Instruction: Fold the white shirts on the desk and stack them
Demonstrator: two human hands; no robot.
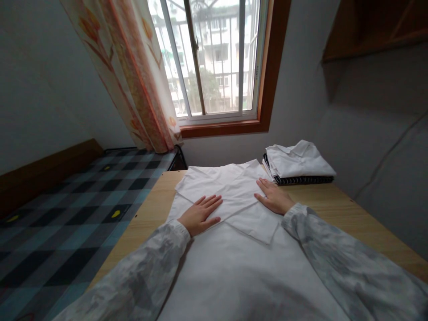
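Note:
A white shirt [247,258] lies spread along the wooden table, its upper part folded over in flat layers toward the window. Palm down, my left hand [201,214] rests on the left side of these layers with its fingers stretched out. My right hand [273,197] lies flat near their right edge, fingers spread. Neither hand grips the cloth. Between and below the hands, a folded sleeve end [256,225] angles down to the right. The shirt's near end runs out of view at the bottom.
At the table's far right sits a stack of folded clothes [297,160], white on top of black striped cloth. The wooden table [150,203] borders a bed with a checked cover [76,214] on the left. A curtain [133,76] hangs beside the window; a wooden shelf [374,31] juts out upper right.

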